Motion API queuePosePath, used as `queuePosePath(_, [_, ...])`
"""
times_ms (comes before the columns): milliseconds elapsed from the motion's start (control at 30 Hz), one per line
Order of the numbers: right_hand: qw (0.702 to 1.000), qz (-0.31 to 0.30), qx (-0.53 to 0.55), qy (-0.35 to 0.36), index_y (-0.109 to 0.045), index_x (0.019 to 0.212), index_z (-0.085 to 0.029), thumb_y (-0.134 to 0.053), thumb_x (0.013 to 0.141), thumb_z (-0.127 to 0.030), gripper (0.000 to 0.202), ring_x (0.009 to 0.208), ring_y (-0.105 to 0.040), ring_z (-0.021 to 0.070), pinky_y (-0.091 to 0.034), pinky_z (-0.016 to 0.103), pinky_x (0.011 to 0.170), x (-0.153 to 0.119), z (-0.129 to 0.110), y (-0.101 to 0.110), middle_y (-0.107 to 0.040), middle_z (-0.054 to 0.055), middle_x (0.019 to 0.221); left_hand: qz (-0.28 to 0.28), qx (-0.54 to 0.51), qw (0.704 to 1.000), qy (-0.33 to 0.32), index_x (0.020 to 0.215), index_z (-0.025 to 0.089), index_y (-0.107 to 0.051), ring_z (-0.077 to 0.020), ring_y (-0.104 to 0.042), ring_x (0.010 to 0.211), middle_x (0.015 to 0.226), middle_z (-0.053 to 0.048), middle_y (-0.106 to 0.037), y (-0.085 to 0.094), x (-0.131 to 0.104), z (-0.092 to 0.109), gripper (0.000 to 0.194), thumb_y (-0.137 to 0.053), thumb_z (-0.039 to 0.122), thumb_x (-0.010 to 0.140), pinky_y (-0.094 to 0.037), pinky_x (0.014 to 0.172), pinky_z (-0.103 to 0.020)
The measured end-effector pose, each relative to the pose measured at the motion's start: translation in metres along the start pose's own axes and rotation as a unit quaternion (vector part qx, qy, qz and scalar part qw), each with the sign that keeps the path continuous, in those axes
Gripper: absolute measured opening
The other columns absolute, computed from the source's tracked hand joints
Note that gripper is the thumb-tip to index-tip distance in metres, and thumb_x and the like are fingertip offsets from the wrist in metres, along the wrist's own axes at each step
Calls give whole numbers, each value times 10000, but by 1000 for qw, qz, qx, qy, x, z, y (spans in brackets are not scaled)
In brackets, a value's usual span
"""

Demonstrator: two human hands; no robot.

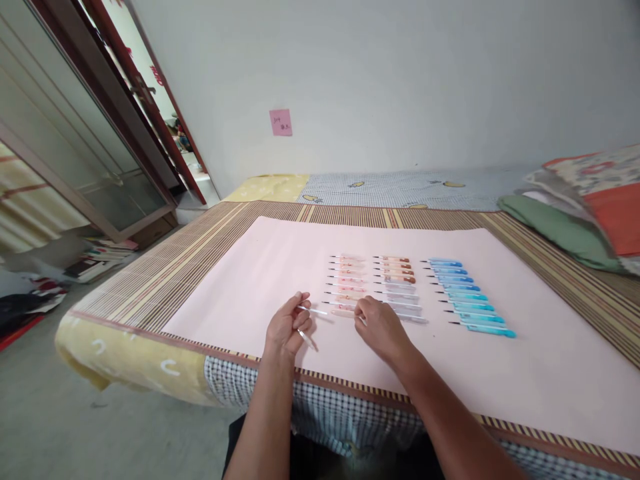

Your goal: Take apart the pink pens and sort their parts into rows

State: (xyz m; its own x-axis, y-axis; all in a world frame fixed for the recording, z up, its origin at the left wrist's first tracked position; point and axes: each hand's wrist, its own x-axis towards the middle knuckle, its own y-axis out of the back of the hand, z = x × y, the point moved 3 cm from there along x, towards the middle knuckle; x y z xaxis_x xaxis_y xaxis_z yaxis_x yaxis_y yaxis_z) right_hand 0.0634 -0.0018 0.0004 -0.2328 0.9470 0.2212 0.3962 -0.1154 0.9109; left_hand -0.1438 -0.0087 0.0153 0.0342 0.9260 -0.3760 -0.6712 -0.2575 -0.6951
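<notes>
My left hand (pixel 287 325) is closed near the sheet's front edge, left of the pens. Between its thumb and fingers is a thin white pen refill (pixel 315 310) pointing right. A short clear pen piece (pixel 307 339) sticks out below the same hand. My right hand (pixel 380 325) has its fingers pinched at the right end of a pale pink pen barrel (pixel 343 313), which lies at the near end of the pink pens (pixel 350 280). Beside that column are brown-ended and clear pens (pixel 397 273), then blue and turquoise pens (pixel 463 293). Dark-tipped slim rods show at their left ends.
The pens lie on a large pale pink sheet (pixel 240 280) over a striped mat (pixel 170 267) on a bed. Folded bedding (pixel 565 227) is piled at the right. A pink sticky note (pixel 281 123) is on the wall, and a door (pixel 145 100) stands at left.
</notes>
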Motion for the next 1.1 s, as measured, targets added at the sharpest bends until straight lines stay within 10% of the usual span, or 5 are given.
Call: queuePosePath(1100, [1000,5,-16,13,-602,795,-202,-565,838,-87,128,742,-564,167,-334,305,771,0,5,1,-673,30,864,-12,-6,1000,-4,801,85,-697,22,-217,352,618,15,-601,2,1,0,124,-758,186,836,-200,344,-127])
